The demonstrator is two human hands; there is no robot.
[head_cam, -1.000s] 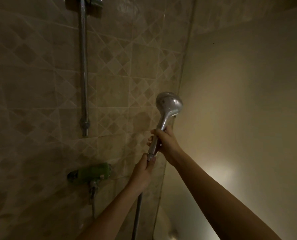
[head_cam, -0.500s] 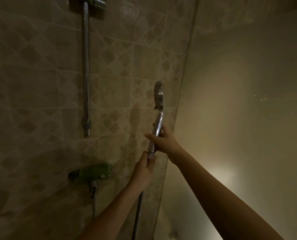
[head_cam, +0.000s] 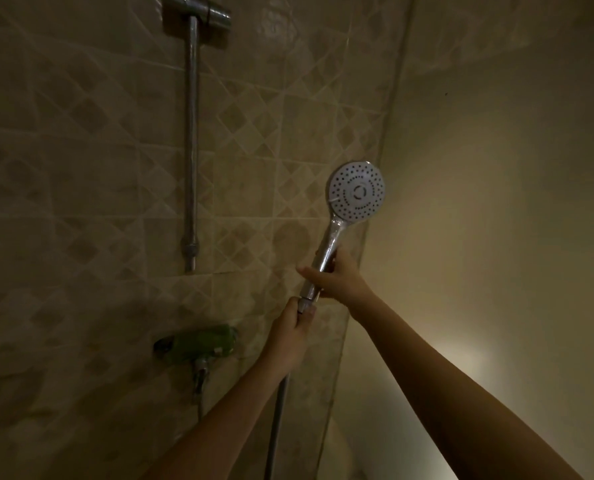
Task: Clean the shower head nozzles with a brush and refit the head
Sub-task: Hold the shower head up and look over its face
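The shower head (head_cam: 357, 192), nozzles facing the camera, is gripped at its handle by the right hand (head_cam: 340, 277), and the hose (head_cam: 276, 410) is clasped at its top by the left hand (head_cam: 290, 336).

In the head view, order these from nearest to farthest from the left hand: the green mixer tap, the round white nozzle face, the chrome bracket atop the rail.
1. Green mixer tap, left of the left hand.
2. Round white nozzle face, above right.
3. Chrome bracket, top left.
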